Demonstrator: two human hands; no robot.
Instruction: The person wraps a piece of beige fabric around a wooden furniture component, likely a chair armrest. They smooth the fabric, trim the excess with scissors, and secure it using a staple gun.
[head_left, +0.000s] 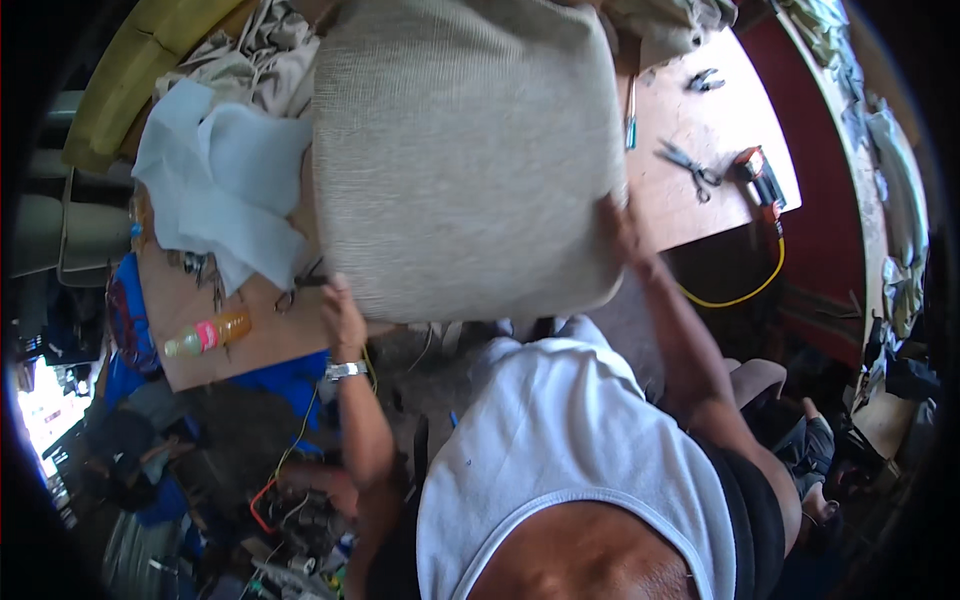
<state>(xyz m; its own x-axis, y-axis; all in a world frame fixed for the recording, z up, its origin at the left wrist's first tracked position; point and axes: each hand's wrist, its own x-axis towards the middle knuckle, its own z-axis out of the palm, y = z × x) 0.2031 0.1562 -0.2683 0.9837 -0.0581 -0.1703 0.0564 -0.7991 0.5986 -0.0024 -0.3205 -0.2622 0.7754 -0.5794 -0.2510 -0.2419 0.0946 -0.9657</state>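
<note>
- Left hand is up against the lower left edge of the big beige cushion; its fingers are pressed onto the fabric, a silver wristwatch just below them
- Right hand grips the cushion's right edge; those fingers curl behind the fabric, so how far they spread I cannot tell
- The cushion sits between both sets of fingers, held over the wooden bench
- Left of the left fingers, a plastic bottle lies on its side on the bench; above it, pale blue cloth is heaped just beside the cushion
- Beyond the right fingers: scissors, then an orange power tool with a yellow cord looping off the bench edge; pliers farthest out
</note>
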